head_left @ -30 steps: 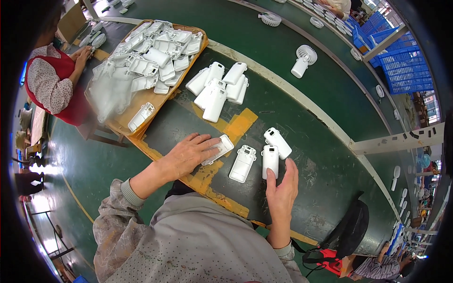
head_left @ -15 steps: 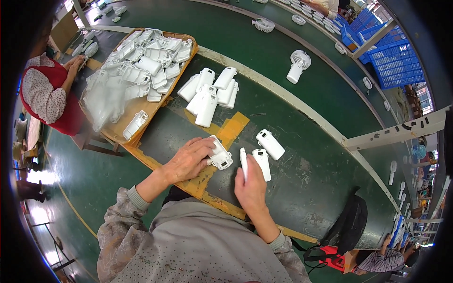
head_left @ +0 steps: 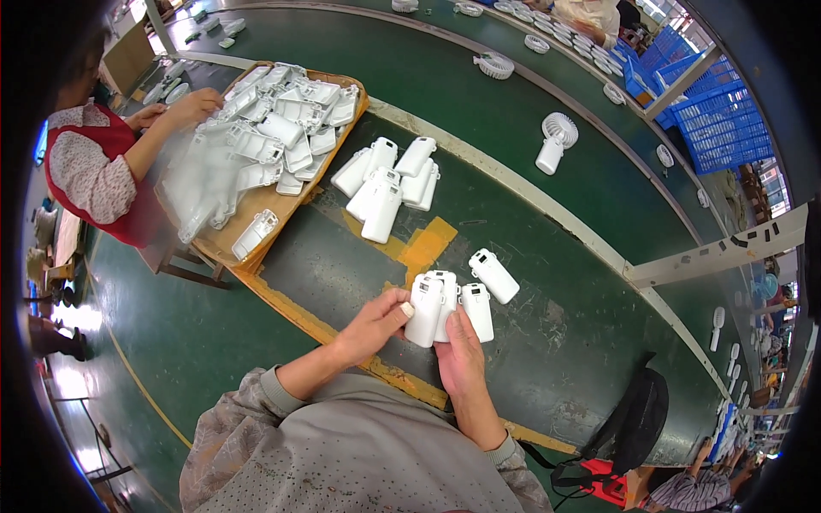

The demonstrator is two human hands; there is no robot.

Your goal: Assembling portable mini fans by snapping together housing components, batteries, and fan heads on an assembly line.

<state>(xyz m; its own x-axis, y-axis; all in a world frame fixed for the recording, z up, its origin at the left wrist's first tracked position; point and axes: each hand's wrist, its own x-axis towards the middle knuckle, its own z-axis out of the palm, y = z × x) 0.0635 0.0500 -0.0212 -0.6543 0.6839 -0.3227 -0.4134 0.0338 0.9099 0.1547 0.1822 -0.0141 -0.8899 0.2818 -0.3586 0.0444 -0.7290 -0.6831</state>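
Low over the near edge of the green table, my left hand [head_left: 373,327] grips a white plastic handle casing [head_left: 422,315], thumb lying on its face. A second white casing [head_left: 445,295] stands close beside it and partly behind it, held in my right hand [head_left: 463,355]. Each casing has a small dark window near its top and loops at the sides. Just to the right lie two more casings, one casing [head_left: 478,315] beside my right fingers and another casing [head_left: 494,275] farther off. The fingers behind the held casings are hidden.
A stack of white casings [head_left: 382,201] lies farther back, left of centre. Beyond it, a cardboard tray [head_left: 295,205] is heaped with casing shells. A co-worker's hand [head_left: 201,104] touches the heap. A handheld fan [head_left: 550,156] lies past the rail; a black bag [head_left: 637,402] sits right.
The open shell in my left hand has been turned, smooth face up, and brought right beside the casing in my right hand. The co-worker's arm has reached out to the tray.
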